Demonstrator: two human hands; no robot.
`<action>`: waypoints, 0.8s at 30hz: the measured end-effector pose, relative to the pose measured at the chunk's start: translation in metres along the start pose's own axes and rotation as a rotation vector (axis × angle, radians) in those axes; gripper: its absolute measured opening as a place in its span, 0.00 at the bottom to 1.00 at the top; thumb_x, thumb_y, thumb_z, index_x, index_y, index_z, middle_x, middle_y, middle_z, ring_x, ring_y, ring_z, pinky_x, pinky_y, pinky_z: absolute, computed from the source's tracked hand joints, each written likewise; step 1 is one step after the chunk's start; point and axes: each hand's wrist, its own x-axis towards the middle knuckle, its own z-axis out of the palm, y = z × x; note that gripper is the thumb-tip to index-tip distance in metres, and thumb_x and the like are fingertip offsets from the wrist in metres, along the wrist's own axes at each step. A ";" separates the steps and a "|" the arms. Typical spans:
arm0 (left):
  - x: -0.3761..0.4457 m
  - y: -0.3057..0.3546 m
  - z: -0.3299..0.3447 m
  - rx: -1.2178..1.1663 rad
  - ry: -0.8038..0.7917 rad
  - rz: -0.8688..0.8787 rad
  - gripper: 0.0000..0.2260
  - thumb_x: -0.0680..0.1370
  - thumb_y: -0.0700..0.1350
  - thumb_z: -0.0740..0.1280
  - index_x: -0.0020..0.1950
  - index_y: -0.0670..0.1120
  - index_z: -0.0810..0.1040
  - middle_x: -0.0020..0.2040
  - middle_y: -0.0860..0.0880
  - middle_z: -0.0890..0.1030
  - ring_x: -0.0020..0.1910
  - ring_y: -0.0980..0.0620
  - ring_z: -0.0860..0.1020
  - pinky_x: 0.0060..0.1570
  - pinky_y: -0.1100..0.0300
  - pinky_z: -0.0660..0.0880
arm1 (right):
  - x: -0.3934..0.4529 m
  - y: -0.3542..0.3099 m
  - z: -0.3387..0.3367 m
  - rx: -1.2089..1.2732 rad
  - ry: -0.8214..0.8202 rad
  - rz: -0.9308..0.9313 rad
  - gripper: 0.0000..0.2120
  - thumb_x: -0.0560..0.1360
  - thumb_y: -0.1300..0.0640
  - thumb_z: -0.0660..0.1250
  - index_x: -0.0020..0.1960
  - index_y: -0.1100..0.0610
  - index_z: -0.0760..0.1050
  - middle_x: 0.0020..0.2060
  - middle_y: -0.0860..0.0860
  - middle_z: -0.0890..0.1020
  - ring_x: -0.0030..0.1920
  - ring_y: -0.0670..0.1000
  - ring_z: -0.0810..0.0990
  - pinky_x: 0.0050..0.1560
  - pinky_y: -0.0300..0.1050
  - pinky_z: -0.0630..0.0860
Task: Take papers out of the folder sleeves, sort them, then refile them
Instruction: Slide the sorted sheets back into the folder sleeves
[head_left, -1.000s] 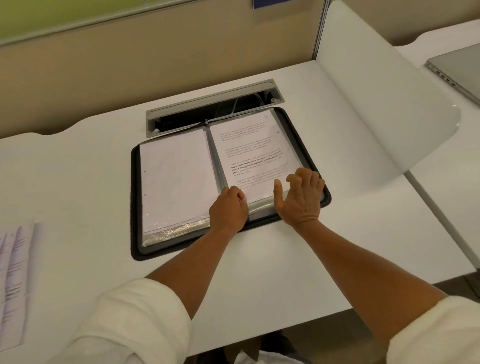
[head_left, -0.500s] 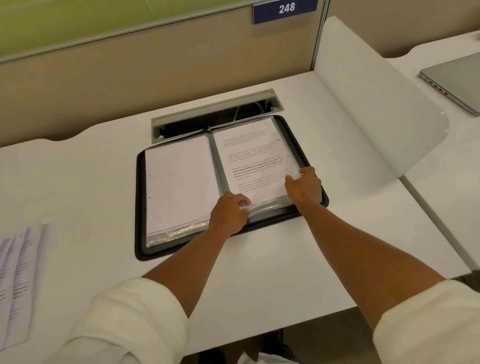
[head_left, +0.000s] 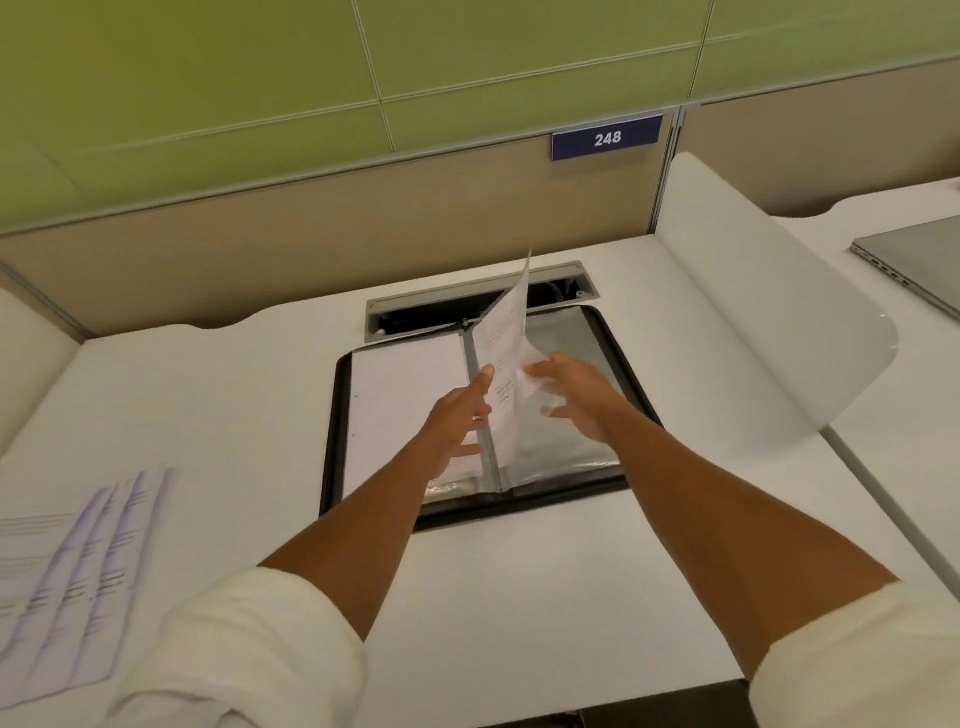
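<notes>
A black folder (head_left: 332, 441) lies open on the white desk. Over its spine a printed sheet (head_left: 506, 332) stands on edge, apparently in a clear sleeve. My left hand (head_left: 460, 421) is at the sheet's left face, thumb up against it and fingers fairly straight. On the other side my right hand (head_left: 571, 397) touches the right face with spread, blurred fingers. The left page (head_left: 405, 400) is a plain white sheet in its sleeve. Grey, shiny sleeves (head_left: 571, 457) that look empty show on the right half.
A loose stack of printed papers (head_left: 78, 571) lies at the desk's left front. Behind the folder is an open cable slot (head_left: 415, 306). A curved white divider (head_left: 753, 312) bounds the right side, with a closed laptop (head_left: 924, 265) beyond it.
The printed sheet lay flat on the right half with both hands at its lower edge; it now stands upright over the spine. The camera has tilted up.
</notes>
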 end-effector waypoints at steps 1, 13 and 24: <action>-0.003 0.006 -0.004 -0.054 0.007 0.003 0.41 0.67 0.75 0.63 0.72 0.51 0.70 0.66 0.47 0.76 0.64 0.44 0.76 0.62 0.42 0.76 | 0.000 -0.001 0.008 0.001 -0.039 -0.011 0.10 0.75 0.53 0.71 0.54 0.56 0.78 0.57 0.52 0.82 0.61 0.55 0.78 0.64 0.64 0.72; -0.012 0.000 -0.071 0.011 0.427 -0.055 0.13 0.76 0.44 0.71 0.58 0.44 0.75 0.52 0.46 0.81 0.50 0.46 0.80 0.47 0.55 0.80 | -0.002 0.009 0.105 -0.154 -0.260 0.050 0.13 0.74 0.44 0.72 0.52 0.51 0.82 0.53 0.45 0.84 0.63 0.51 0.77 0.60 0.56 0.74; -0.017 -0.070 -0.140 0.498 0.564 -0.087 0.04 0.73 0.43 0.69 0.45 0.43 0.80 0.44 0.46 0.84 0.37 0.50 0.80 0.34 0.61 0.76 | 0.008 0.031 0.147 -0.593 -0.142 0.013 0.05 0.78 0.59 0.66 0.43 0.54 0.76 0.48 0.48 0.79 0.54 0.50 0.77 0.62 0.51 0.76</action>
